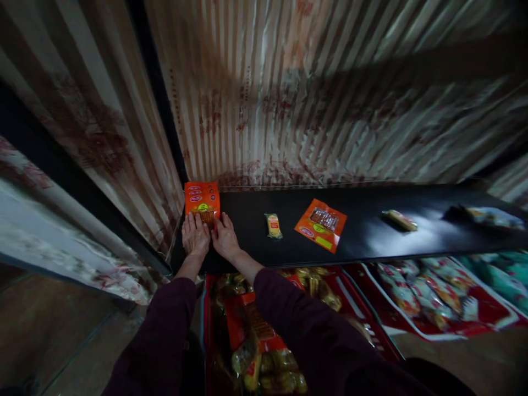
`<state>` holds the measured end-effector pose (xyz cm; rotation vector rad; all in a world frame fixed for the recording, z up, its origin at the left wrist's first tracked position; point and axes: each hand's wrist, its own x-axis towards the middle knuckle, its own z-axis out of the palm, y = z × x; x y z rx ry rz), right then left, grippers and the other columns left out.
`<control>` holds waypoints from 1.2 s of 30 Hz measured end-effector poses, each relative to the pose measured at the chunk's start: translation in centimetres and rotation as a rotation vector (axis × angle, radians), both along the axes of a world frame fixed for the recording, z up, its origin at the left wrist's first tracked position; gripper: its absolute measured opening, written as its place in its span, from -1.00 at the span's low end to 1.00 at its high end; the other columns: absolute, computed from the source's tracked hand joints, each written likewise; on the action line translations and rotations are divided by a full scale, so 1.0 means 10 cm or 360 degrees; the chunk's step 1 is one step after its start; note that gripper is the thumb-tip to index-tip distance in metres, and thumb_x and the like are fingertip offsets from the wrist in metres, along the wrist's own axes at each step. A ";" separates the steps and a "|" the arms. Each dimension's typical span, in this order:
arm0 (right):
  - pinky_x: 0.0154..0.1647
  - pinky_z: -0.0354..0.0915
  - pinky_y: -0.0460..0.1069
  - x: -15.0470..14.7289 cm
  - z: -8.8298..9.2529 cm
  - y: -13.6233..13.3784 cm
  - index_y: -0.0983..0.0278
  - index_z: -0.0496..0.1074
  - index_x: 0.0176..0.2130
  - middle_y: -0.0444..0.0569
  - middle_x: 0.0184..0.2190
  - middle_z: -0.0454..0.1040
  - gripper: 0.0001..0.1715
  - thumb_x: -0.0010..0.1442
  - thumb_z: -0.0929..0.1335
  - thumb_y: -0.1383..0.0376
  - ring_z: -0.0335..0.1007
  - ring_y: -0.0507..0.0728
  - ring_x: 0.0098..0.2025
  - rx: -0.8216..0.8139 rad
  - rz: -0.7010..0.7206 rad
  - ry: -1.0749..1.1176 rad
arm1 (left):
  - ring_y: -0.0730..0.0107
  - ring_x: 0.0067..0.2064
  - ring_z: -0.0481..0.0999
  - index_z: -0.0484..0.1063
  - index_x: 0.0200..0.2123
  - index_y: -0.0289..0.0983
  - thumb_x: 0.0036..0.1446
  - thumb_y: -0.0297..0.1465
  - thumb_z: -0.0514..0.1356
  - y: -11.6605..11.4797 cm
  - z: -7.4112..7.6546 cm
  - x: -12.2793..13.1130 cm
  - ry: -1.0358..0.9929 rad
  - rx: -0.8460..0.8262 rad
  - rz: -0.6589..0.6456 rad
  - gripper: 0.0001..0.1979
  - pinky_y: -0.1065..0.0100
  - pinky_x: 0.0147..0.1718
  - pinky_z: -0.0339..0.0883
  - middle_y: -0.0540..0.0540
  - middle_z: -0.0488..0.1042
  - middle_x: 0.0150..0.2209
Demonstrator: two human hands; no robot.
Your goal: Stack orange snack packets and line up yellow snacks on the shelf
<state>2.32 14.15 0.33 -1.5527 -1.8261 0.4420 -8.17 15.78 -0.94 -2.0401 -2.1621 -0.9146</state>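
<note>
An orange snack packet (203,195) lies at the left end of the black shelf, close to the corrugated wall. My left hand (196,235) rests flat on its lower part with the fingers stretched out. Beside the packet's lower right edge is my right hand (225,235), its fingers extended and its thumb apart, touching the edge. The near end of the packet is hidden under my hands. To the right lie a small yellow wrapped snack (273,225) and another orange packet (320,224), set at an angle.
Farther along the black shelf (251,201) lie another small wrapped snack (400,220) and a shiny pack (495,217). Below stand a red crate (208,330) of yellow wrapped snacks and a red-and-white box (509,319) of packets. A dark post (159,82) rises at the left.
</note>
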 end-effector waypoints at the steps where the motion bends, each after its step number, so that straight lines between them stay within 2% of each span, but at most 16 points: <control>1: 0.31 0.01 0.21 0.03 0.00 -0.08 0.37 0.27 0.16 0.19 0.30 0.06 -0.44 0.15 0.26 0.40 -0.11 0.26 0.35 0.0012 0.0016 0.0023 | 0.02 0.31 0.07 0.23 0.18 -0.44 0.22 -0.36 -0.08 -0.01 0.00 0.00 -0.0002 0.0034 -0.0027 -0.50 -0.04 0.21 0.01 -0.37 0.16 0.26; 6: 0.31 0.05 0.12 0.23 0.11 -0.60 0.33 0.30 0.14 0.12 0.28 0.11 -0.45 0.14 0.25 0.43 -0.04 0.18 0.33 0.0086 0.0050 0.0032 | 0.04 0.32 0.06 0.31 0.11 -0.47 0.21 -0.38 -0.08 -0.14 0.05 0.02 0.0067 0.0098 -0.0130 -0.53 -0.01 0.24 -0.05 -0.37 0.19 0.24; 9: 0.31 0.06 0.10 0.37 0.18 -0.93 0.39 0.31 0.13 0.17 0.27 0.14 -0.47 0.16 0.22 0.42 -0.01 0.17 0.32 0.0093 0.0090 0.0011 | 0.05 0.32 0.06 0.32 0.11 -0.47 0.22 -0.37 -0.08 -0.30 0.11 0.06 0.0065 0.0092 -0.0132 -0.53 0.01 0.26 -0.09 -0.37 0.21 0.23; 12: 0.30 0.07 0.11 0.49 0.16 -1.24 0.40 0.33 0.11 0.18 0.25 0.17 -0.50 0.17 0.21 0.43 0.03 0.16 0.31 0.0093 0.0124 -0.0018 | 0.09 0.33 0.04 0.32 0.10 -0.41 0.22 -0.39 -0.08 -0.52 0.17 0.12 0.0007 0.0091 -0.0156 -0.55 0.01 0.26 -0.07 -0.31 0.20 0.25; 15: 0.28 0.10 0.16 0.61 0.06 -1.52 0.35 0.34 0.09 0.15 0.23 0.21 -0.49 0.15 0.21 0.46 0.04 0.16 0.31 0.0074 0.0100 -0.0040 | 0.19 0.32 0.06 0.37 0.05 -0.38 0.20 -0.46 -0.08 -0.85 0.21 0.22 -0.0077 0.0112 -0.0277 -0.59 0.09 0.26 0.01 -0.24 0.22 0.24; 18: 0.26 0.13 0.20 0.72 -0.07 -1.76 0.32 0.37 0.06 0.14 0.21 0.26 -0.50 0.14 0.20 0.47 0.08 0.17 0.29 0.0050 0.0058 -0.0028 | 0.32 0.29 0.13 0.38 0.02 -0.31 0.18 -0.52 -0.08 -1.28 0.18 0.38 -0.0160 0.0091 -0.0473 -0.60 0.17 0.24 0.07 -0.17 0.29 0.20; 22: 0.25 0.14 0.17 0.87 -0.19 -2.05 0.35 0.40 0.02 0.15 0.16 0.32 -0.54 0.17 0.18 0.45 0.14 0.16 0.26 -0.0032 -0.0075 -0.0035 | 0.38 0.14 0.35 0.41 -0.02 -0.22 0.14 -0.56 -0.07 -1.83 0.01 0.65 -0.0156 -0.0312 -0.0760 -0.59 0.23 0.18 0.20 -0.12 0.43 0.08; 24: 0.25 0.14 0.16 0.94 -0.24 -2.20 0.34 0.40 0.03 0.14 0.15 0.33 -0.54 0.17 0.18 0.44 0.13 0.15 0.26 -0.0110 -0.0148 -0.0079 | 0.34 0.21 0.27 0.38 0.03 -0.22 0.15 -0.52 -0.05 -2.03 -0.12 0.77 -0.0070 -0.0530 -0.0823 -0.59 0.21 0.21 0.13 -0.13 0.38 0.13; 27: 0.27 0.09 0.18 1.03 -0.27 -2.43 0.36 0.40 0.04 0.16 0.15 0.33 -0.52 0.13 0.22 0.45 0.09 0.19 0.28 -0.0224 -0.0240 -0.0201 | 0.10 0.34 -0.01 0.28 0.15 -0.27 0.13 -0.33 0.08 -2.23 -0.30 0.86 0.0070 -0.0876 -0.0627 -0.51 0.02 0.28 -0.12 -0.21 0.23 0.24; 29: 0.28 0.04 0.21 1.09 -0.27 -2.58 0.35 0.39 0.05 0.17 0.15 0.33 -0.51 0.11 0.25 0.44 0.06 0.22 0.30 -0.0283 -0.0298 -0.0287 | 0.00 0.37 -0.14 0.19 0.21 -0.24 0.09 -0.23 0.12 -2.31 -0.40 0.87 0.0048 -0.1107 -0.0479 -0.40 -0.08 0.27 -0.17 -0.21 0.10 0.31; 33: 0.26 0.02 0.25 1.21 -0.30 -2.83 0.31 0.38 0.07 0.18 0.17 0.31 -0.51 0.13 0.27 0.39 0.04 0.26 0.30 -0.0395 -0.0444 -0.0418 | -0.01 0.38 -0.22 -0.01 0.29 -0.24 0.08 -0.12 0.11 -2.39 -0.51 0.83 -0.0108 -0.1221 -0.0333 -0.25 -0.11 0.20 -0.01 -0.27 -0.14 0.37; 36: 0.24 0.06 0.22 1.30 -0.36 -2.92 0.34 0.39 0.05 0.22 0.16 0.32 -0.51 0.11 0.29 0.40 0.08 0.26 0.28 -0.0454 -0.0470 -0.0461 | -0.06 0.37 -0.16 0.00 0.28 -0.32 0.03 -0.11 0.17 -2.41 -0.54 0.83 -0.0140 -0.1167 -0.0227 -0.18 -0.01 0.16 0.09 -0.39 -0.16 0.36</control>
